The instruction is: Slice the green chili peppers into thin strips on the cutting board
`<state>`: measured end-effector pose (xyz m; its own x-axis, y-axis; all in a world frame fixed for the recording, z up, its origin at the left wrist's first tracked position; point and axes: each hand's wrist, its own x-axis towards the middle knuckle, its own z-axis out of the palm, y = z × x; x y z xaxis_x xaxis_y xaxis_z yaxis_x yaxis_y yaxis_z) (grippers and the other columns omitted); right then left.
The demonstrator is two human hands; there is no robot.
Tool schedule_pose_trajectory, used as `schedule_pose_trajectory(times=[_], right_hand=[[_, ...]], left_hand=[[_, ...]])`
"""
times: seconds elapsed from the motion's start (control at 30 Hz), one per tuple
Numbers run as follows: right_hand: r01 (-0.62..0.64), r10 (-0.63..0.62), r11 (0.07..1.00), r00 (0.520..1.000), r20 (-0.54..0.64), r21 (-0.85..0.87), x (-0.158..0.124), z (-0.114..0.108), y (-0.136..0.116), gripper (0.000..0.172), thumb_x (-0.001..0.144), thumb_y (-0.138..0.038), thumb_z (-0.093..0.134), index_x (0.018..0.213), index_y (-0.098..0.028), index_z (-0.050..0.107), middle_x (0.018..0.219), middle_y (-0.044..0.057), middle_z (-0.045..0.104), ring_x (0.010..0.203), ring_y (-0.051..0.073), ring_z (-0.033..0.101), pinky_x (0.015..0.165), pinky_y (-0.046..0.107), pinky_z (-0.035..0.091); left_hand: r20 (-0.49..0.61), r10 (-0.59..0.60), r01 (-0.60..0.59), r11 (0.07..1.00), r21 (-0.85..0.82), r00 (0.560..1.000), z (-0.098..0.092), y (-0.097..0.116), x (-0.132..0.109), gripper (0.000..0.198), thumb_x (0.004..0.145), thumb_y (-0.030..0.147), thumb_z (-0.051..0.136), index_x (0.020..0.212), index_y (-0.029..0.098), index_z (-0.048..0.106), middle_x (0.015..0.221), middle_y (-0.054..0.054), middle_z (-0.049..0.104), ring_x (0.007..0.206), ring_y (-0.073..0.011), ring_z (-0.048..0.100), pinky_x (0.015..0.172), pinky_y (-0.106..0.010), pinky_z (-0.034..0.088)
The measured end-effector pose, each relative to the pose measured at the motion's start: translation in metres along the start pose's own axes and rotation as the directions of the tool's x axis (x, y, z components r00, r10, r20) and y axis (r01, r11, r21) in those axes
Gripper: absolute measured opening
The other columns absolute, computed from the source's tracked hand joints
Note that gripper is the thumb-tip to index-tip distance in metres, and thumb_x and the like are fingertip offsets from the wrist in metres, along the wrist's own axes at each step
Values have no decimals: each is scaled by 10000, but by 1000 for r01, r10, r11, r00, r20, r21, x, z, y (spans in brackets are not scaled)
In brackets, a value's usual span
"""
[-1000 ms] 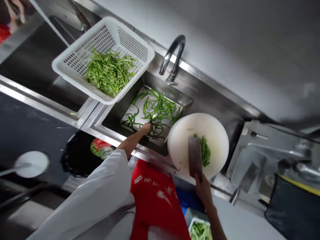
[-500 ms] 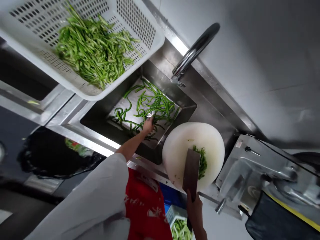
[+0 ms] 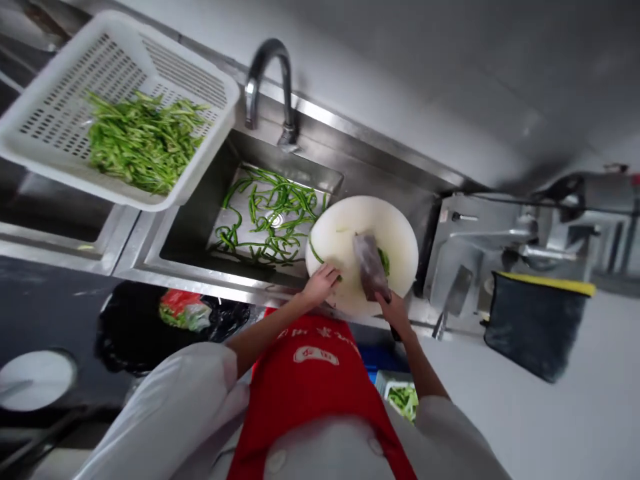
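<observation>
My left hand (image 3: 321,285) is at the left edge of the round white chopping board (image 3: 353,213), its fingers closed on a long, thin green chili pepper (image 3: 315,251). Part of the pepper points up and left from the fingers. My right hand (image 3: 393,308) grips the handle of a broad cleaver (image 3: 369,263), whose blade is over the middle of the board, slightly blurred. Cut green pieces (image 3: 384,261) show beside the blade, partly hidden by it. More long, curled chili peppers (image 3: 287,200) lie loose in the steel sink (image 3: 183,243) to the left.
A white perforated basket (image 3: 200,70) of sliced green strips (image 3: 145,140) stands over the sink's left side. Behind the sink rises a curved tap (image 3: 287,100). A metal machine (image 3: 465,240) stands right of the board. A black-lined bin (image 3: 120,327) sits below left.
My left hand has come out of the sink to the board with a chili pepper. My right hand still holds the cleaver over the board. The view has shifted and turned.
</observation>
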<state>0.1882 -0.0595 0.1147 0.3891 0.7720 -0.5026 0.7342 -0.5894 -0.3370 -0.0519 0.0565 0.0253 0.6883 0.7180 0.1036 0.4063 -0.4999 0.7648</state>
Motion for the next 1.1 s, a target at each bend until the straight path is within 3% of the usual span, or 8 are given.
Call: schedule_pose_trajectory(times=[0.1,0.17,0.27,0.43,0.6,0.7,0.83,1.1], right_hand=[[32,-32,999,999,21,-19,-5,6,6,428,929,-417,458,1156,-133,684,961,127,748,935,259,683,809,315,500],[98,-99,995,994,39,22,-15,12,6,482,939,-351,448,1343,-127,588,1042,125,740,963,247,678,842,307,489],[208,-222,964,973,67,166,-32,22,1,646,940,-272,426,1571,-188,323,1149,71,720,967,202,671,863,280,485],[223,-248,964,949,193,145,-50,53,-19,825,940,-281,484,1638,-217,49,1178,85,717,951,227,681,860,307,489],[147,-108,980,961,255,-137,-59,93,-35,843,966,-184,415,1607,-114,-128,1056,169,726,930,276,691,870,371,481],[100,-57,978,972,228,-181,-67,110,-45,829,976,-169,388,1594,-96,-160,1041,183,717,925,286,688,859,378,486],[80,-41,977,980,193,-198,-77,121,-67,814,983,-190,396,1608,-110,-120,1071,194,709,936,295,685,836,369,488],[94,-80,989,989,128,-110,-82,92,-91,843,971,-241,429,1619,-170,-106,1091,127,734,950,257,677,847,309,465]], left_hand=[[159,19,-21,1000,13,987,34,31,16,207,922,182,578,1114,173,655,1012,-99,633,1018,-243,604,965,-400,524],[128,10,-8,1000,-19,992,34,37,18,305,936,201,568,1237,189,614,1063,-91,630,1034,-222,608,956,-368,530],[-68,-114,110,992,-62,991,0,27,9,299,984,249,487,1248,197,619,1065,-80,643,987,-188,625,917,-323,532],[-346,-380,401,916,-10,858,-62,-3,-34,291,979,308,467,1101,162,687,943,-76,679,817,-179,628,791,-301,525],[-376,-482,503,863,-46,792,-71,-18,-82,288,955,326,478,1048,168,699,965,-83,699,802,-182,641,730,-293,521],[-316,-472,483,874,-49,823,-67,-22,-90,274,950,317,480,1021,176,703,949,-77,702,785,-177,637,719,-291,521],[-237,-378,384,923,-21,895,-72,-29,-75,276,961,321,471,1016,188,707,933,-70,697,832,-181,642,774,-298,526],[-141,-226,218,973,-70,964,-102,-53,-50,286,959,302,472,1016,176,722,872,-46,664,699,-140,579,698,-265,490]])
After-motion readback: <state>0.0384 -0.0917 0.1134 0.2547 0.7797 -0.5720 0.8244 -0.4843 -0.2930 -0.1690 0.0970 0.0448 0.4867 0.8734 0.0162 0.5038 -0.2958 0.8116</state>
